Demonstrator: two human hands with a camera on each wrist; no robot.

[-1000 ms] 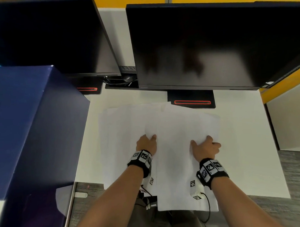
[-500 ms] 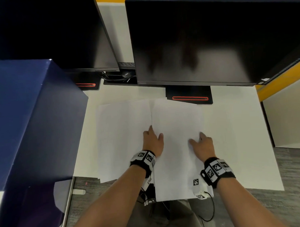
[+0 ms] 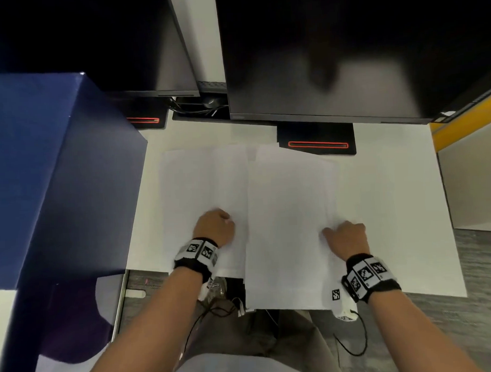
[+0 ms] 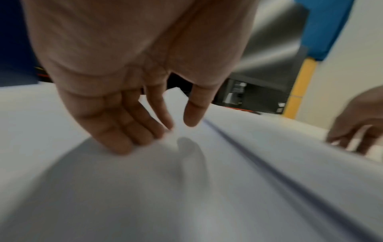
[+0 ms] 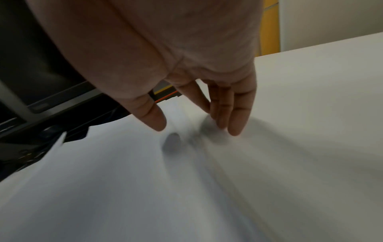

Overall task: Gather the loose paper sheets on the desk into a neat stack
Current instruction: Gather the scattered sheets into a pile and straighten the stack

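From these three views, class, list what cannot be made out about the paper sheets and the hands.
- Sheet count: white paper sheets overlap, edges faint in the head view.
- Left hand fingertips: hidden by knuckles there, blurred in the left wrist view.
- Right hand contact: blurred in the right wrist view.

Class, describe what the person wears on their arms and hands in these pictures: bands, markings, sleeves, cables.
Both forearms are bare, with no sleeves or gloves. Each wrist carries a black band, the left band and right band, faced with white squares printed with black-and-white tag patterns. A thin black cable hangs below the right wrist.
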